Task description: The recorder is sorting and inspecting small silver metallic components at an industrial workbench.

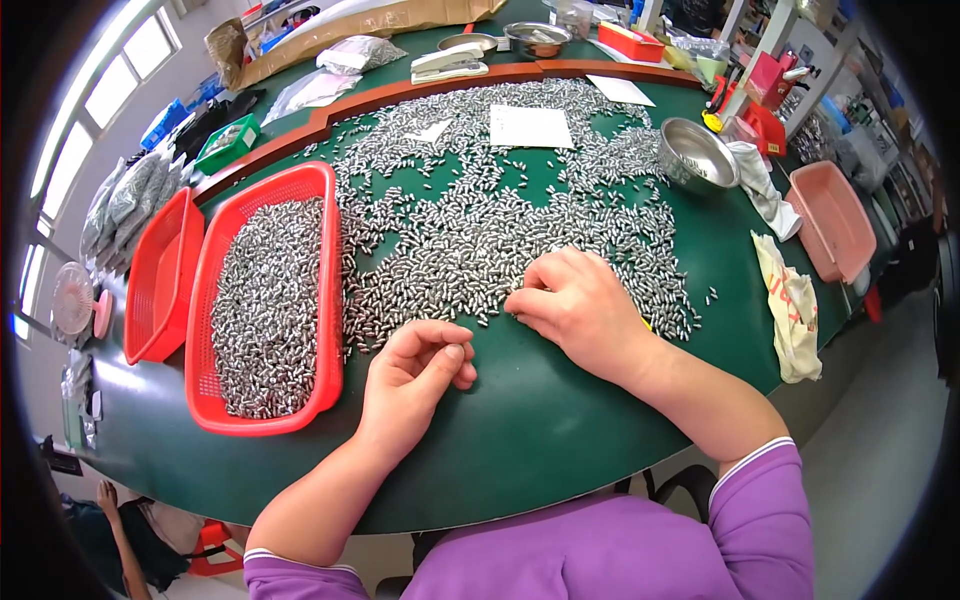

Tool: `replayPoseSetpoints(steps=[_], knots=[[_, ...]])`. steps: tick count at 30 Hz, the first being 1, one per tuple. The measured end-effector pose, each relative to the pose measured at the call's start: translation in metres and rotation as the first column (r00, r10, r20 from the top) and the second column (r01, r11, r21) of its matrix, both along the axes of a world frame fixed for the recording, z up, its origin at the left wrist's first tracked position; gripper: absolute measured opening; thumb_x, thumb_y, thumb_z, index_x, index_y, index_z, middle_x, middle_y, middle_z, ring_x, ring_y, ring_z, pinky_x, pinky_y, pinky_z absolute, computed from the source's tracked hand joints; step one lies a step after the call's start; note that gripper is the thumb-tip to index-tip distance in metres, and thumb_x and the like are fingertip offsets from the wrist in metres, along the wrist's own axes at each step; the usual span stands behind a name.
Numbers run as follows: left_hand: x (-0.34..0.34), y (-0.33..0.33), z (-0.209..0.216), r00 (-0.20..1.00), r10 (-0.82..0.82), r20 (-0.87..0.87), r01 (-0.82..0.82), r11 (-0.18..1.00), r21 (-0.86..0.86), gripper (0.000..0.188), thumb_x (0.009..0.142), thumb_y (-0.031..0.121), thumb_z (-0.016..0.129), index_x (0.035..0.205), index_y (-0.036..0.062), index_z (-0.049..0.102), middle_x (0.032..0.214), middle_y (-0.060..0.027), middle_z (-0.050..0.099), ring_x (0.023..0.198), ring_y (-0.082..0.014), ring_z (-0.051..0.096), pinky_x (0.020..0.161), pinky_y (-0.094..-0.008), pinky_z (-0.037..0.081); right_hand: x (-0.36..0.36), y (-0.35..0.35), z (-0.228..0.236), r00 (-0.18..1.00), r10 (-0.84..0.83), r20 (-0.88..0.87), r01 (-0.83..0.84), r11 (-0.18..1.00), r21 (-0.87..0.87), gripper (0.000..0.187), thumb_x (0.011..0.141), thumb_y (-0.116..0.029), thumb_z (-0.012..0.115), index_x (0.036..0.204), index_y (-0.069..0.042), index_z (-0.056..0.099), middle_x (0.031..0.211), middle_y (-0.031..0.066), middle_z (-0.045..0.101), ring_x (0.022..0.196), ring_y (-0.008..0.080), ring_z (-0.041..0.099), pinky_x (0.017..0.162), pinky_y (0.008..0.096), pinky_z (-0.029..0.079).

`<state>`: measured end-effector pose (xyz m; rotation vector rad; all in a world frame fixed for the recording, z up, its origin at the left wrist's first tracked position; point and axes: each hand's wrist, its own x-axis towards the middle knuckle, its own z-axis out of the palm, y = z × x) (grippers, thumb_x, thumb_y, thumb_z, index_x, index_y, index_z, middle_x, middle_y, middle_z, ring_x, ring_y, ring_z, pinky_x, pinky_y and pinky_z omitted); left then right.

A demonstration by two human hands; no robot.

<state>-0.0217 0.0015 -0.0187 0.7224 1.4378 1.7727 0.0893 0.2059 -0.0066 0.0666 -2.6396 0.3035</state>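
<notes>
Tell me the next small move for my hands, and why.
Perhaps draw a few of the metal pieces nearer with your right hand: it sits at their near edge, with your left hand loosely curled close by.

Workshop or small factory floor, hand-work station by the look of it. Big green worktable [480, 440], loose small metal pieces [440, 240] spread in bulk toward 12 o'clock; red mesh basket [330, 220] loaded with more at 9. Steel bowl [697, 155] at 2, pink plastic bin [830, 220] at 3. Filled plastic bags [130, 205] piled between 9 and 10, bare row of windows [112, 103] at 10. Another person [113, 515] at 8, near a red stool [210, 550].
</notes>
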Motion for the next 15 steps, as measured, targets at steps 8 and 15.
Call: replayPoseSetpoints(steps=[8, 15], knots=[[-0.002, -0.001, 0.007, 0.995, -0.037, 0.09, 0.041, 0.998, -0.04, 0.014, 0.1, 0.009, 0.048, 0.108, 0.0036, 0.058, 0.091, -0.0051, 0.06, 0.074, -0.0115, 0.059, 0.066, -0.0254, 0.049, -0.003, -0.002, 0.001, 0.998, 0.066, 0.006, -0.066, 0.997, 0.036, 0.013, 0.078, -0.016, 0.07, 0.087, -0.011, 0.061, 0.094, 0.0036, 0.055, 0.093, 0.0242, 0.054, 0.082, 0.0375, 0.043], [-0.005, 0.0, 0.004, 0.971, -0.146, 0.189, 0.154, 0.988, -0.027, 0.015, 0.099, 0.01, 0.051, 0.111, 0.0019, 0.054, 0.092, -0.0066, 0.062, 0.076, -0.0117, 0.061, 0.068, -0.0257, 0.052, 0.003, -0.014, 0.008, 0.99, 0.143, 0.017, -0.118, 0.872, -0.474, 0.011, 0.082, -0.015, 0.071, 0.088, -0.01, 0.064, 0.095, 0.0057, 0.057, 0.095, 0.0245, 0.055, 0.084, 0.0364, 0.044]])
